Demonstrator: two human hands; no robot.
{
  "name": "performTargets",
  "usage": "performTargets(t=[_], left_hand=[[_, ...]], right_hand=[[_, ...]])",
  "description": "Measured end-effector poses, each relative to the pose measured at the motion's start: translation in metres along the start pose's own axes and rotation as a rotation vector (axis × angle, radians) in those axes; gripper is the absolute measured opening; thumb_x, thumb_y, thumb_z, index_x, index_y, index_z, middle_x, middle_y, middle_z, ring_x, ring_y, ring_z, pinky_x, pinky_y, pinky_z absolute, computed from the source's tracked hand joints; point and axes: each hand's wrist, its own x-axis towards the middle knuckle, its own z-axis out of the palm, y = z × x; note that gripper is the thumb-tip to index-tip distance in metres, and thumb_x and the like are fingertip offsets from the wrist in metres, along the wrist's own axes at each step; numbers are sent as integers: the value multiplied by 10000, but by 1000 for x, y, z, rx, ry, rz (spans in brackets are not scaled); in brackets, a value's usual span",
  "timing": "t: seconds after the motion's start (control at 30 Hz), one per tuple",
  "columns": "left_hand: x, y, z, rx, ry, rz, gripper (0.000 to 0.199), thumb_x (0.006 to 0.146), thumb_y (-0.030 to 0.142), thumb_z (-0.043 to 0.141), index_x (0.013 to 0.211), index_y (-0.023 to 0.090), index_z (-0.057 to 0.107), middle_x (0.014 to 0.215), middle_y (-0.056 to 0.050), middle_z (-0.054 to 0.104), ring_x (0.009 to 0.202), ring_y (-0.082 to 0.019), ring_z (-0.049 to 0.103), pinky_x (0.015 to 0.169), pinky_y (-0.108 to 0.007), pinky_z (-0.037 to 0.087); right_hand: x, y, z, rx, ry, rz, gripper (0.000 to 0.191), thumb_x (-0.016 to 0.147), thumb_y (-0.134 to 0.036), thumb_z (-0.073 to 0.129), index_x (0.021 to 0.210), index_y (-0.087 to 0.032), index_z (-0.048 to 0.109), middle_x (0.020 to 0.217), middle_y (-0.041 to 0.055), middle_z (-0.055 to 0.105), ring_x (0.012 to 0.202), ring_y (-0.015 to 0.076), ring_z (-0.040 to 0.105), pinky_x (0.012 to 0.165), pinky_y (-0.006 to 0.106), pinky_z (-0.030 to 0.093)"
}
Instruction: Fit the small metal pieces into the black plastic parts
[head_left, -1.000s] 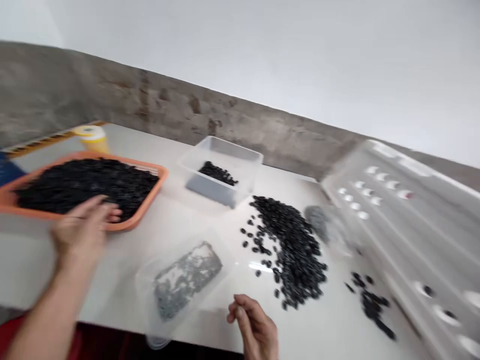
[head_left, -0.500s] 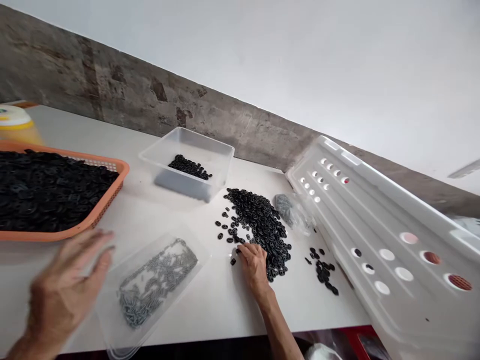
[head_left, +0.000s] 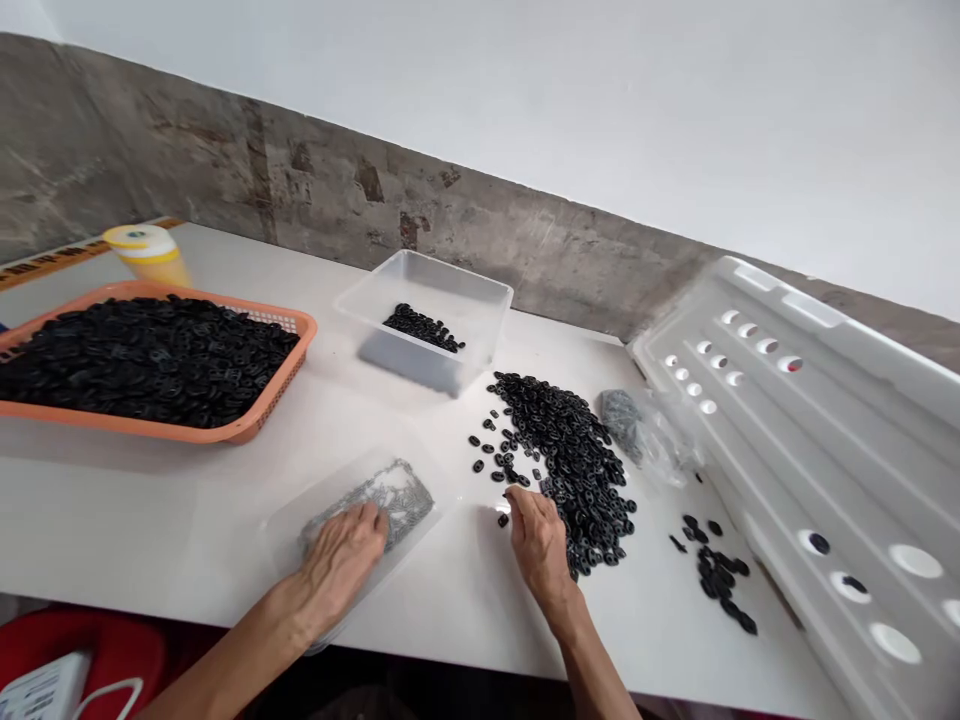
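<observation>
My left hand (head_left: 346, 556) reaches into a shallow clear tray (head_left: 281, 530) that holds small grey metal pins (head_left: 409, 500). Its fingers point down among the pins, bent together, and their tips are hidden. Beside the pile of small black oval parts (head_left: 570, 440), my right hand (head_left: 536, 535) is closed in a pinch just above the white table. What it pinches is too small and covered to make out. A single black piece (head_left: 502, 520) lies just left of this hand.
An orange basket (head_left: 306, 335) heaped with black parts sits left. Behind are a clear bin (head_left: 487, 300) with black parts and a yellow-white container (head_left: 150, 255). A plastic bag (head_left: 652, 430), scattered black pieces (head_left: 720, 575) and a tilted white perforated panel (head_left: 787, 450) are right.
My left hand has moved from beside the orange basket rightward into the tray of pins, its spread fingers now bent. My right hand remains at the pile's edge. The view has turned left.
</observation>
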Motion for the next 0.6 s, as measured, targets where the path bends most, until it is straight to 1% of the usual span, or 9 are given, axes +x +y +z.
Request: performTargets(t=[0.07,0.17,0.23,0.3,0.33,0.4,0.47,0.53,0.6], left_hand=[[2,5,-4,8,-72,6,590,719,-99,194,891,121,714,912,-130,659,857,-258,644,737,-358,489],[3,6,-7,2,-157,13,534,747,-66,218,850,133,702,890,-121,659,838,-257,643,712,-345,474],[4,6,-7,-2,-187,2,502,772,-34,219,838,129,689,883,-127,651,816,-255,640,693,-341,463],[4,5,-5,-12,-187,-6,509,788,-20,204,894,136,677,925,-130,640,858,-250,630,727,-347,455],[5,4,-4,-22,-186,-2,514,790,-20,203,925,145,670,952,-125,635,882,-244,623,751,-350,449],[6,2,0,-57,-191,22,481,793,-7,232,929,162,661,965,-104,631,892,-231,613,769,-343,435],[7,-1,3,-102,-201,51,415,784,11,274,859,155,656,922,-92,633,847,-218,607,746,-325,418],[7,-5,5,-154,-199,70,351,765,22,307,766,139,639,843,-93,625,779,-211,590,707,-315,393],[7,-8,5,-223,-186,74,321,734,11,316,706,134,612,790,-92,608,730,-206,565,687,-313,368]], right_hand=[[-1,-18,-8,51,18,-13,258,977,-158,371,883,-119,608,731,27,574,698,90,464,734,216,334],[2,-51,-19,149,-1,-18,203,968,-135,388,941,-125,589,797,31,595,735,81,513,747,207,377],[7,-71,-21,230,-53,-31,206,965,-115,373,961,-134,578,808,28,590,744,71,525,739,191,397],[13,-88,-17,307,-145,-72,246,967,-115,332,996,-145,574,961,46,604,862,73,558,802,178,429],[15,-94,-14,342,-194,-92,269,963,-109,308,990,-148,573,994,48,600,897,76,561,819,174,436],[17,-101,-8,391,-276,-88,289,942,-82,283,921,-147,565,894,35,590,793,73,541,749,165,428],[14,-103,-6,422,-320,-40,289,924,-66,280,853,-145,549,755,19,544,654,72,463,658,166,381],[5,-102,-11,460,-331,29,277,937,-99,300,844,-148,556,715,16,518,619,70,421,636,165,352],[-7,-103,-22,535,-323,116,257,957,-182,357,836,-156,582,688,14,505,592,62,405,612,158,340]])
